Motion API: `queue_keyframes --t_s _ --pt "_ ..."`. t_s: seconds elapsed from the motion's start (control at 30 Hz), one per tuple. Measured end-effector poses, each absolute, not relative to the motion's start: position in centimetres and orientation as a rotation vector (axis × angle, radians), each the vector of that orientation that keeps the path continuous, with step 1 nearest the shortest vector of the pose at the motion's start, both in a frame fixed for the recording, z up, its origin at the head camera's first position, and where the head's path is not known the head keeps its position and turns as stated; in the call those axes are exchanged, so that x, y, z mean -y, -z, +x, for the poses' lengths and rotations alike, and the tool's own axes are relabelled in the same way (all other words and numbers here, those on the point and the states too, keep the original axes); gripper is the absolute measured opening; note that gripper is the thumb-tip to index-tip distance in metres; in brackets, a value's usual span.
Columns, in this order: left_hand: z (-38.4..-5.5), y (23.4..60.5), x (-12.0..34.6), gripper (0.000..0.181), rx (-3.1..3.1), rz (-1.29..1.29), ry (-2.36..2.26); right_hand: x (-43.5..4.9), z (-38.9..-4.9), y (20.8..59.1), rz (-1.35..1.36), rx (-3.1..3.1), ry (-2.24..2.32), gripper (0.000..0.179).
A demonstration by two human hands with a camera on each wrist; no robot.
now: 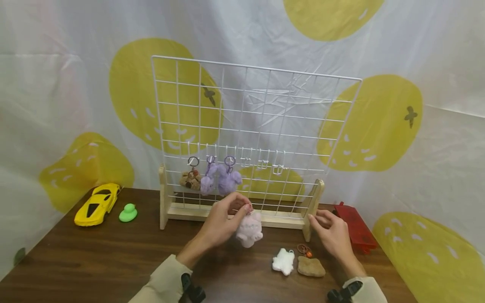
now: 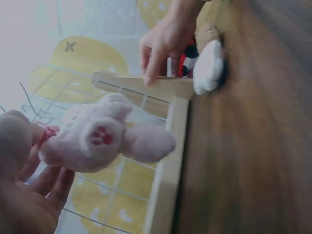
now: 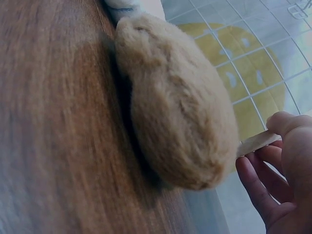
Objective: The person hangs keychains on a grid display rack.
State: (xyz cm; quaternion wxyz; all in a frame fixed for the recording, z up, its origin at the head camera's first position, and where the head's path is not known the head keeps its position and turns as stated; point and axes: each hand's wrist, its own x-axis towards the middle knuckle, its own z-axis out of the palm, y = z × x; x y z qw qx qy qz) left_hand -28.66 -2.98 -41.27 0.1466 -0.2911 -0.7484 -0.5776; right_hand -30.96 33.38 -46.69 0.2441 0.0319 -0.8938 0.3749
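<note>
Two hands at a wire display rack. The left grip (image 1: 224, 218) is closed to a pinch, thumb against fingers, on the red cord (image 2: 49, 132) of a pale pink plush (image 1: 250, 232); the plush hangs just below and to the right of its fingertips, clear of the surface (image 1: 227, 275). The left wrist view shows a round patch with red markings on the plush. The right grip (image 1: 335, 233) is closed, thumb and fingers on opposite sides, on the wooden end post (image 1: 313, 207) of the rack (image 1: 257, 67).

Above and behind the left grip, two purple plushes (image 1: 229, 182) hang side by side on the rack, with a brown bear-like plush (image 1: 190, 181) to their left. White hooks (image 1: 278, 169) lie up and to the right of this grip. Below and left of the right grip rest a white star-shaped plush (image 1: 283, 261) and a tan plush (image 1: 311, 267); a red object (image 1: 356, 227) lies just to its right. Far left of the left grip stand a green duck (image 1: 128, 213) and a yellow toy car (image 1: 97, 205).
</note>
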Motion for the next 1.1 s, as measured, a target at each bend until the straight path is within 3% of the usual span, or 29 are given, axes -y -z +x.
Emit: queue_keyframes --t_s 0.4,1.1 --pt "-29.2 37.5 1.0 0.011 1.905 -0.750 1.636 -33.4 -30.8 46.9 0.087 2.428 -1.025 0.030" --pt "-29.9 35.1 -1.0 0.017 1.459 -0.476 1.705 -33.4 -31.0 46.8 0.106 2.427 -1.044 0.030"
